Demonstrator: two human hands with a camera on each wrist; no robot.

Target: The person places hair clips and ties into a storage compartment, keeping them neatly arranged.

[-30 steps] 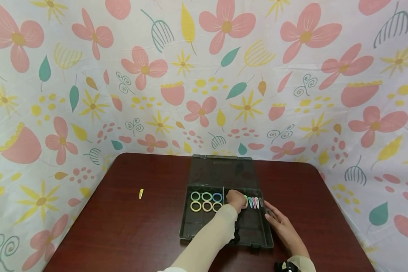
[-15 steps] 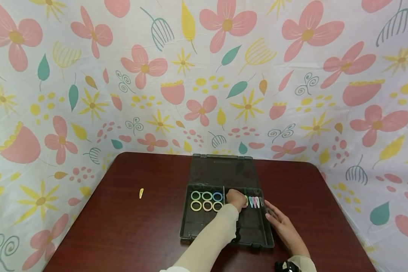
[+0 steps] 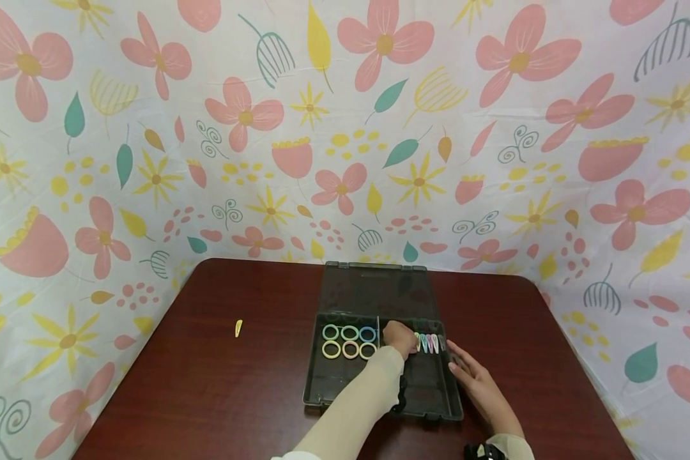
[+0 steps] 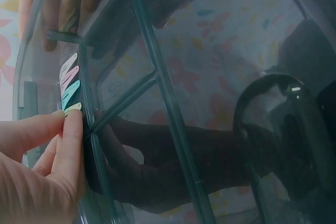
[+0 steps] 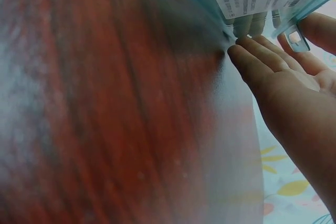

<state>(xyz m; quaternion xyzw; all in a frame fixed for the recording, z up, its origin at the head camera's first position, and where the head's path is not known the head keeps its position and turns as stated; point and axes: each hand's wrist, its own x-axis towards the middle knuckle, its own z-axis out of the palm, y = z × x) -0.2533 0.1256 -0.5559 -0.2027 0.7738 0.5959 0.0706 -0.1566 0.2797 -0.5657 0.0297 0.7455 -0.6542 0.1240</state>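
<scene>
A dark see-through divided box lies with its lid raised at the back. In its right half, my left hand reaches in with bent fingers. The left wrist view shows that hand pinching a yellow-green snap hair clip between thumb and fingertip. Beyond it, pink, white and blue hair clips stand in a row in the narrow compartment. My right hand rests against the box's right side, fingers fairly straight. In the right wrist view its fingers lie along the box wall below a barcode label.
Several pastel and blue rings sit in two rows in the box's left half. A lone yellow hair clip lies on the dark red-brown table to the left. A flower-patterned cloth hangs behind.
</scene>
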